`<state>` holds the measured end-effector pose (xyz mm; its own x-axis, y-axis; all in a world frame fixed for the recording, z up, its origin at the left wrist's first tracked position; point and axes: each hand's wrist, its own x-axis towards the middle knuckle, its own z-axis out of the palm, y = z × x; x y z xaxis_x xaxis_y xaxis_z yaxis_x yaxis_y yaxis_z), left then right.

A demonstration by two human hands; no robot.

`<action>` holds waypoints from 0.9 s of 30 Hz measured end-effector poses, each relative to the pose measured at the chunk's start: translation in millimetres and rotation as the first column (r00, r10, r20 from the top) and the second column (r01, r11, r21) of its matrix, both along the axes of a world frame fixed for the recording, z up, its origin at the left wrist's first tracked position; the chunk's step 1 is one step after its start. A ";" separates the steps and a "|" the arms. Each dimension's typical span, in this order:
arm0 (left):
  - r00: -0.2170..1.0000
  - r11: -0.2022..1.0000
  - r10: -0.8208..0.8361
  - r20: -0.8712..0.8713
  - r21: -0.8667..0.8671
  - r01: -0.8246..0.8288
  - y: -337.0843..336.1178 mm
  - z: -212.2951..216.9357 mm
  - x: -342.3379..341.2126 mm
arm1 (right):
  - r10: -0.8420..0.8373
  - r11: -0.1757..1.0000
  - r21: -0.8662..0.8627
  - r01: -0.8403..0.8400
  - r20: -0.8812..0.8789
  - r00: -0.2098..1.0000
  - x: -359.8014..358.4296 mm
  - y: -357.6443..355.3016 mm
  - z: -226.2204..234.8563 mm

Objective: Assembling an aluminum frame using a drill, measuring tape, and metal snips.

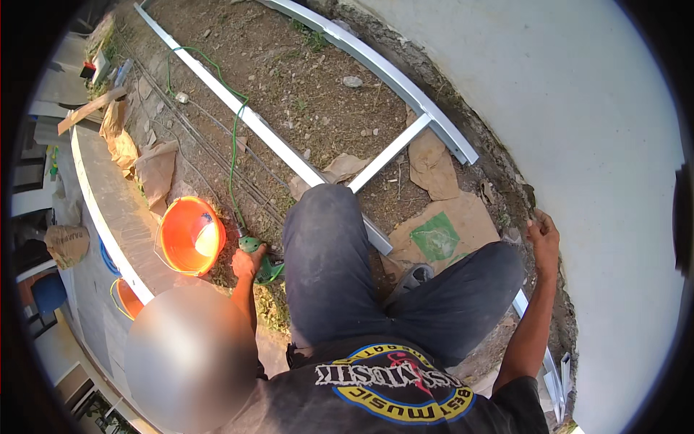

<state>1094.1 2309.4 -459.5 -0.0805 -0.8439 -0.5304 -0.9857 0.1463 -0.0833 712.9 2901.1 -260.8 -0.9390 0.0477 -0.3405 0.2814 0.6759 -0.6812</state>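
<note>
My left hand is closed round a green power drill beside my left leg, with the drill's chuck pointing away from me. A green cord trails from around there across the ground. Out to the right, by the foot of the white wall, my right hand is raised with fingers curled and the tips together; whatever they pinch is too small to make out. Ahead of my bent legs lies a pale metal frame, with a long bar joined by a crosspiece to an outer bar.
Left of the drill stands an orange bucket, with another orange bucket behind it. Torn brown paper with a green patch lies under the frame. A white wall rises on the right. More metal strips lie behind my right arm.
</note>
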 end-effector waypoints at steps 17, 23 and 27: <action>0.590 0.673 -0.442 -0.676 0.184 0.716 -5.0 -30.8 -225.2 | -0.659 0.700 0.275 0.659 -0.105 0.745 321.9 209.1 22.5; 0.611 0.569 -0.503 -0.611 0.299 0.767 60.7 -12.2 -304.9 | -0.884 0.394 0.348 0.850 -0.107 0.454 496.9 217.0 9.0; 0.645 0.570 -0.561 -0.519 0.323 0.755 50.7 -13.2 -297.9 | -0.956 0.279 0.425 0.861 0.043 0.289 555.5 163.2 -57.7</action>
<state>796.2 2360.0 -472.7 -0.7502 -0.1174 -0.6507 -0.5350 0.6860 0.4930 1268.5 3064.3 -318.5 -0.0876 0.9405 -0.3283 0.9483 -0.0222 -0.3167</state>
